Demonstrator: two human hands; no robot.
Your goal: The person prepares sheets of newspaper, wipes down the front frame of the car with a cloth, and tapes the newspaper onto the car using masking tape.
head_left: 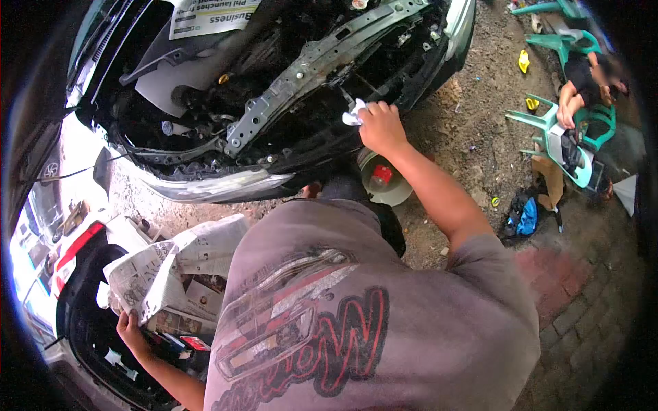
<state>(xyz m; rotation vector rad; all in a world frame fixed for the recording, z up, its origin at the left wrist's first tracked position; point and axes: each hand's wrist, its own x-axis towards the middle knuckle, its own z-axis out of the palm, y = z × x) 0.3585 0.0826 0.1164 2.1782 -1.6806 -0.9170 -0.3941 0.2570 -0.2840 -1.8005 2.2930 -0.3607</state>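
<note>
My left hand (pixel 131 329), low on the left, is closed on the edge of a spread newspaper (pixel 147 274). The sheets hang creased above a black car part lying on the ground. My right hand (pixel 382 129) is closed around a crumpled white wad (pixel 354 114); I cannot tell whether it is cloth or paper. That hand is over the front edge of a car whose bumper cover is off. Beside the wad runs a bare grey metal crossmember (pixel 301 75). The black front end (pixel 226 179) stretches below it.
Under my right forearm stands a pale bucket (pixel 387 195) with something red inside. Another newspaper (pixel 212 17) covers part of the engine bay. To the right, a person (pixel 586 85) sits by green plastic chairs (pixel 548 123). A blue bag (pixel 526 216) lies on the gravel.
</note>
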